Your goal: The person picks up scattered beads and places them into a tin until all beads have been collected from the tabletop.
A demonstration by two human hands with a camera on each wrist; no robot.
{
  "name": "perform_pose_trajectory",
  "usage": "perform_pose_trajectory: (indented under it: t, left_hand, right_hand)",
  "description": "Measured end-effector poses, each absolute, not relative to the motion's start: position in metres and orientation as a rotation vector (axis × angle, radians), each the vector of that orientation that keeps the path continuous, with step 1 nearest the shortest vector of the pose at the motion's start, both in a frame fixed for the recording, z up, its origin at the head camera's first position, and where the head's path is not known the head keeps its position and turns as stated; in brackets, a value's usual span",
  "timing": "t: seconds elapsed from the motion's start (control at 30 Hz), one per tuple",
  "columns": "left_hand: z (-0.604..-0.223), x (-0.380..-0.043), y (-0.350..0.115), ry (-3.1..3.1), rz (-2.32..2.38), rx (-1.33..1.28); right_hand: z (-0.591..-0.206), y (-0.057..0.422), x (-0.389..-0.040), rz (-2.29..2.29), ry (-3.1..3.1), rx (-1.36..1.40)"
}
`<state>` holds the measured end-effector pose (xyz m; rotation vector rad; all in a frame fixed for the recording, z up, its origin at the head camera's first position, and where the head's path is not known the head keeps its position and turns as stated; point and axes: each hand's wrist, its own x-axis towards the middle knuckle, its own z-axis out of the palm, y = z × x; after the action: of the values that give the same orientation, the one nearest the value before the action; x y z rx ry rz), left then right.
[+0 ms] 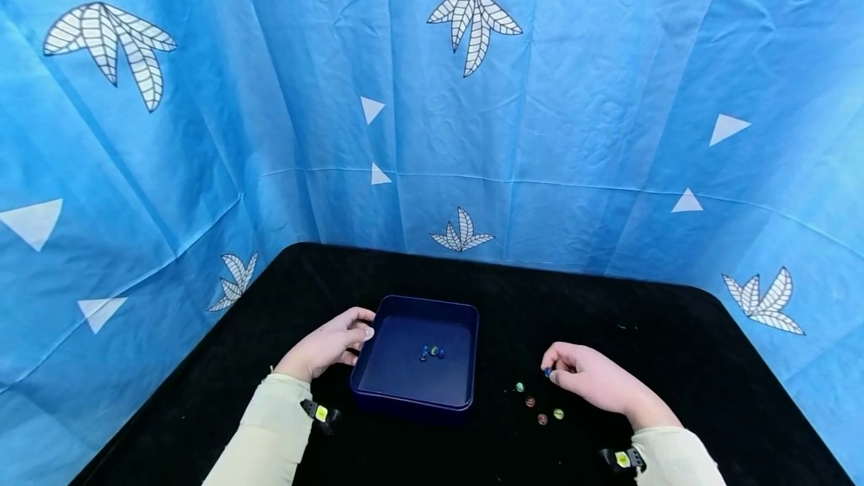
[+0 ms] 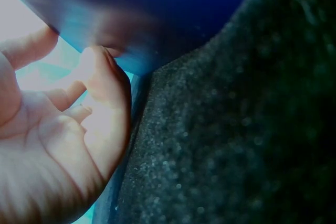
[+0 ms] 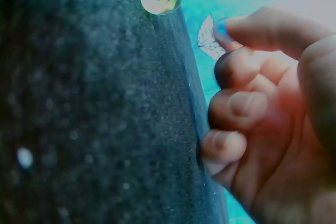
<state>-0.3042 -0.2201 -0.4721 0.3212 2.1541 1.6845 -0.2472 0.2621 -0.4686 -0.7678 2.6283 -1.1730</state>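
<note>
A dark blue square box (image 1: 413,394) with low walls stands on the black cloth, several small glass marbles (image 1: 434,351) lying together on its floor. At its left wall, my left hand (image 1: 329,343) touches the outside with thumb and fingertips. The left wrist view shows the thumb against the blue box wall (image 2: 157,19). Right of the box, my right hand (image 1: 590,377) pinches a blue marble (image 1: 547,372) between thumb and fingertips, just above the cloth. In the right wrist view that blue marble (image 3: 222,31) is mostly covered by the fingers.
Between the box and my right hand lie a green marble (image 1: 520,387), two reddish marbles (image 1: 543,419) and a yellow-green marble (image 1: 558,414). The black cloth (image 1: 270,321) covers the table, and a blue patterned curtain (image 1: 574,133) hangs around its far sides.
</note>
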Motion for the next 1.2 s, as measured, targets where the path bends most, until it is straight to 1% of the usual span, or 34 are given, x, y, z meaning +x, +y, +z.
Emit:
perform_pose_trajectory:
  t: [0.2, 0.47, 0.83, 1.1, 1.2]
  left_hand:
    - [-0.471, -0.303, -0.22, 2.162, 1.677, 0.32]
    - [-0.471, -0.304, -0.219, 2.169, 1.677, 0.318]
    - [-0.471, -0.303, -0.22, 2.163, 1.68, 0.316]
    - [-0.47, -0.303, -0.221, 2.16, 1.676, 0.32]
    - [-0.471, -0.303, -0.22, 2.16, 1.673, 0.317]
  right_hand:
    - [-0.46, 0.254, -0.245, -1.297, 2.623, -0.766]
    - [-0.438, 0.245, -0.237, -1.407, 2.597, -0.895]
    - [-0.408, 0.228, -0.221, -1.382, 2.667, -0.961]
    - [-0.386, 0.218, -0.205, -1.384, 2.721, -1.145]
    - [-0.381, 0.215, -0.203, -1.381, 2.768, -1.148]
